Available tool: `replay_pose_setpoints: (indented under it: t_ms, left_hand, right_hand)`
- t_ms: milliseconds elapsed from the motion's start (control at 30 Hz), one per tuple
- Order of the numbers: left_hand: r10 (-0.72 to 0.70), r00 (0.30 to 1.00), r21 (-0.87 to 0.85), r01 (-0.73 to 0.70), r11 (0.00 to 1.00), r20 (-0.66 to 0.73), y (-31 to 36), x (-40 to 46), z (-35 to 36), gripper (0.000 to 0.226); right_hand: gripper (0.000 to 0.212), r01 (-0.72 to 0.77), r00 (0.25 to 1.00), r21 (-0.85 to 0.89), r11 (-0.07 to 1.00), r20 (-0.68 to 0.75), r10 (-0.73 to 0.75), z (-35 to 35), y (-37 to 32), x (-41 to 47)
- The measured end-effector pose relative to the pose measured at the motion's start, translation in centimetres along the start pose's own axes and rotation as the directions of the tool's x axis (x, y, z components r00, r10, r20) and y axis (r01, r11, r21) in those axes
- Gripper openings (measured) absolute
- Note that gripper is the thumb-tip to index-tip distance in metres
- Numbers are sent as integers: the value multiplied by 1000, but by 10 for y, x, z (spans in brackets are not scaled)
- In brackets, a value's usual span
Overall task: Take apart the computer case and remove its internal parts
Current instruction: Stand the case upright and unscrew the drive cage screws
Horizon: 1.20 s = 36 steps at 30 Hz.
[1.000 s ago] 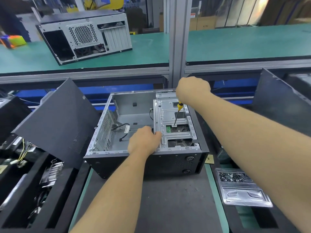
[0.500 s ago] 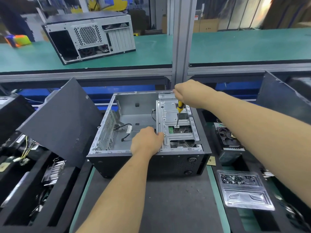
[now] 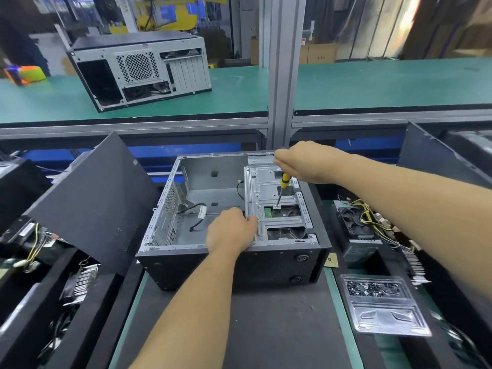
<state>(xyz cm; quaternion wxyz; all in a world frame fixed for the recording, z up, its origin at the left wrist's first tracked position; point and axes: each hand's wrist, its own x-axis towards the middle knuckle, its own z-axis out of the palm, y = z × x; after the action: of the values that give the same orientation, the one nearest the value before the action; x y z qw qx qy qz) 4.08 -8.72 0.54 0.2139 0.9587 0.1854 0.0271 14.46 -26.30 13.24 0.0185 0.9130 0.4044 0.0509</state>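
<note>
I see the open computer case lying on its side on the dark mat in front of me. Its top side is off, so I can look down into it. Inside, on the right, sits a silver metal drive cage. On the left the floor of the case is bare metal with a loose black cable on it.

My right hand is above the far part of the cage. Its fingers are curled tight round the yellow and black screwdriver. The tip points down and touches a screw on the cage, just beside a small green board.

My left hand rests on the near left edge of the cage. Its fingers are bent over that edge and grip it.

A black side panel leans up to the left of the case. A clear plastic tray with small dark screws lies to the right. Another computer case stands on the green shelf behind.
</note>
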Motion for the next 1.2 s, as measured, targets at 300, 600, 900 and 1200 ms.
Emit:
replay_pose_setpoints:
  t_ms: [300,600,900,1200]
  left_hand:
    - [0,1000,-7,1,1000,22,0,2,0,31]
    - [-1,1000,-4,1,1000,22,-2,3,1,32]
    - [-8,1000,-1,8,1000,18,-3,4,2,32]
    - [-13,999,-3,13,1000,32,-2,5,2,31]
  right_hand:
    - [13,-209,965,497,843,-36,260,15,25,-9]
    - [47,-410,911,181,894,36,411,-4,-6,26]
    - [15,-224,953,237,945,257,161,-23,-9,25]
    - [41,-316,948,52,947,68,312,-13,-20,22]
